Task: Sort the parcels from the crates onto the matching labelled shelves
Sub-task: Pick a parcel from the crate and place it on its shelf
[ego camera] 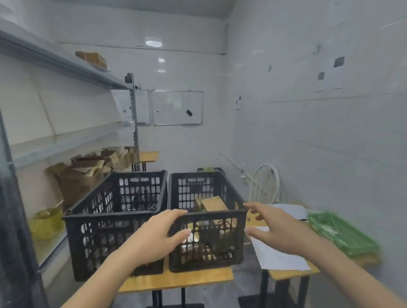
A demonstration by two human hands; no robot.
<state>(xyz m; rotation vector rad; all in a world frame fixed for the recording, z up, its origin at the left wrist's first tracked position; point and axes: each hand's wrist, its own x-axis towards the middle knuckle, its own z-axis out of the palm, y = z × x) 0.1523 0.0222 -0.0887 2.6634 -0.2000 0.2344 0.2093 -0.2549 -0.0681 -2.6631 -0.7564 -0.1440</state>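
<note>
Two black plastic crates stand side by side on a wooden table (178, 282). The left crate (103, 219) looks nearly empty. The right crate (216, 240) holds brown cardboard parcels (215, 203). My left hand (159, 234) grips the near rim of the right crate at its left corner, fingers over the top and thumb on the front wall. My right hand (274, 227) hovers spread just off the crate's right near corner, holding nothing. A metal shelf unit (62, 143) on the left carries several brown parcels (87, 168) on a lower level and one (91, 57) on top.
A second wooden table (285, 273) to the right bears white paper sheets (279, 256) and a green tray (343, 233). A white chair (265, 183) stands behind it. A whiteboard (176, 108) hangs on the back wall. A yellow packet (46, 220) lies on a low shelf.
</note>
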